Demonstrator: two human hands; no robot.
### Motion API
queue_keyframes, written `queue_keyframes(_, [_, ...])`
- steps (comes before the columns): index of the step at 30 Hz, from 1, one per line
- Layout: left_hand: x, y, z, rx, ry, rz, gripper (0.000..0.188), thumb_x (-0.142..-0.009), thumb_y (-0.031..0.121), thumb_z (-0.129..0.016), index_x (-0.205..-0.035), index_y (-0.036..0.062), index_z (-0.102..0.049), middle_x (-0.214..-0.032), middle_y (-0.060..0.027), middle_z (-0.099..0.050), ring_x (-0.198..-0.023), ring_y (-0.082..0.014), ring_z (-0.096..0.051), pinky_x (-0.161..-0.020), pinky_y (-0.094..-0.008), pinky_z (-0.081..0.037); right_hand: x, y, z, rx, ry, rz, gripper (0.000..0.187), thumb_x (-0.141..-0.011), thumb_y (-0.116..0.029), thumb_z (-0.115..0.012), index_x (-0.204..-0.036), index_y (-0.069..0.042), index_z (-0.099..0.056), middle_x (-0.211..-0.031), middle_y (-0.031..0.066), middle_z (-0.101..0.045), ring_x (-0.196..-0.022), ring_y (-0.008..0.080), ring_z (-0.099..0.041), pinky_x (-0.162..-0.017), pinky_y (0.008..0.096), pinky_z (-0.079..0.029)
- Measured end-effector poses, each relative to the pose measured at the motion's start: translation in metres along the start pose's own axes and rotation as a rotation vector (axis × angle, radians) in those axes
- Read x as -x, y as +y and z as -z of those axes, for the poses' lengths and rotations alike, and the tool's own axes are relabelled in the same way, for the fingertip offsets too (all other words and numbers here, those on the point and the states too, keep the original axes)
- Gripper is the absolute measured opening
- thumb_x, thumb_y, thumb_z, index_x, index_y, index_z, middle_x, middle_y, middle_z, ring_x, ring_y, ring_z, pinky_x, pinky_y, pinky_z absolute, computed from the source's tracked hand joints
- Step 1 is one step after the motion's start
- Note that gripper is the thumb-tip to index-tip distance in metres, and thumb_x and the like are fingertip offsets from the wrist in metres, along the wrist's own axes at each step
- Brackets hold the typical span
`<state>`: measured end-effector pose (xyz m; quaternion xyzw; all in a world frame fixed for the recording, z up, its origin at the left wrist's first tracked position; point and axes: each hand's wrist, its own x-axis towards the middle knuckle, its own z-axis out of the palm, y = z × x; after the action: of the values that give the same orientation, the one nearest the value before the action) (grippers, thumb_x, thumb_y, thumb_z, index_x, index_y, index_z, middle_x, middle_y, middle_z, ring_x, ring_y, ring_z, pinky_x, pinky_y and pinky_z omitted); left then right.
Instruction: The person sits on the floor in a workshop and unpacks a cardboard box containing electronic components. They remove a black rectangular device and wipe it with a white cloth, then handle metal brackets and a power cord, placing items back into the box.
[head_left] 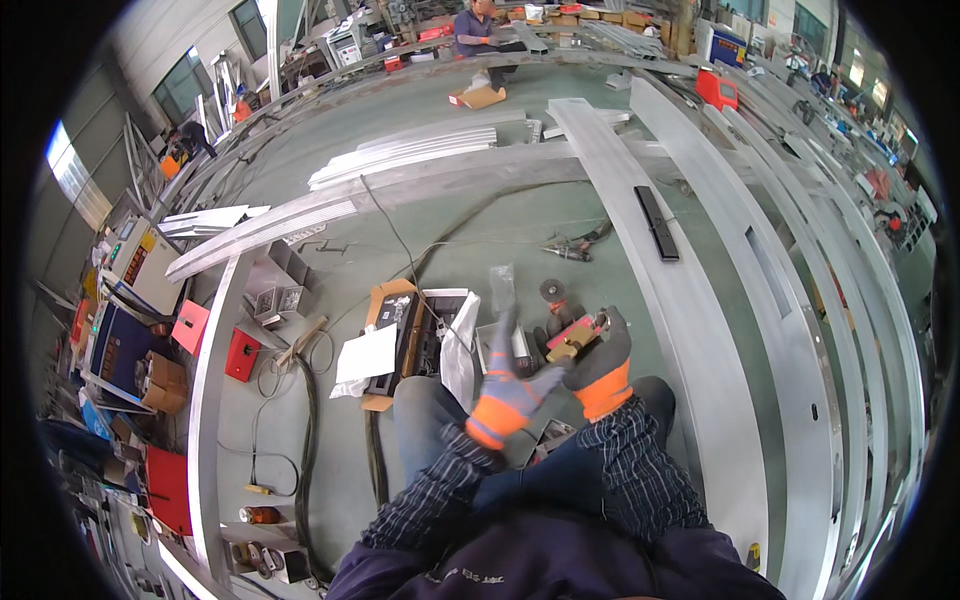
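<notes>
My left hand (pixel 508 392), in a grey and orange glove, is raised over my lap with its fingers stretched out and apart. Close beside it, my right hand (pixel 606 368), gloved alike, is closed around a small brass-coloured and red piece (pixel 570 346) whose exact kind I cannot make out. Behind the hands, a tool with a round disc (pixel 552 291), which looks like an angle grinder, is on the floor, partly hidden. A clear plastic bag (pixel 502 284) lies just beyond my left fingertips.
An open cardboard box (pixel 393 291) holds long black parts, with white paper (pixel 365 358) over its left side. Wide metal profiles (pixel 690 330) run along my right, one carrying a black handle-like part (pixel 656 222). A power tool (pixel 568 250) and cables lie ahead. Another person (pixel 475 35) sits far off.
</notes>
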<state>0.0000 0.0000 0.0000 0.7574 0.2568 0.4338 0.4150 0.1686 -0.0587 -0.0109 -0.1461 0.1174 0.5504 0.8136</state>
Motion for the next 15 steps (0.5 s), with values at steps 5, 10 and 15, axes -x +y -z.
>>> queue_keyframes(5, [0.018,-0.052,0.088,0.166,0.182,0.304,0.068,-0.088,0.008,-0.072,-0.146,-0.0015,-0.037,-0.143,-0.0181,-0.048,-0.131,-0.0267,-0.048,-0.11,-0.0366,-0.039,-0.028,0.011,-0.046,0.023,-0.026,0.077,0.049,-0.094,-0.054,-0.052,-0.109,-0.008,-0.058,-0.107,0.0101,-0.059,-0.104,0.0292,-0.056,-0.099,0.0499,-0.045])
queue_keyframes(10, [0.084,-0.138,0.14,-0.472,0.169,0.378,0.072,-0.08,0.027,-0.08,-0.137,-0.0021,-0.048,-0.132,-0.0234,-0.055,-0.122,-0.0387,-0.054,-0.104,-0.045,-0.044,-0.08,0.038,0.015,0.132,-0.016,0.074,0.04,-0.092,-0.046,-0.059,-0.105,-0.009,-0.056,-0.098,0.0054,-0.058,-0.091,0.0225,-0.058,-0.087,0.0457,-0.05])
queue_keyframes(15, [0.062,-0.151,0.119,-0.734,0.051,0.179,0.058,-0.073,0.029,-0.081,-0.122,0.0072,-0.06,-0.127,-0.0147,-0.059,-0.121,-0.0389,-0.05,-0.105,-0.0506,-0.039,-0.101,0.062,0.184,0.48,0.118,0.127,0.027,-0.09,-0.038,-0.057,-0.088,-0.011,-0.053,-0.079,0.0069,-0.056,-0.073,0.0255,-0.058,-0.069,0.0447,-0.051])
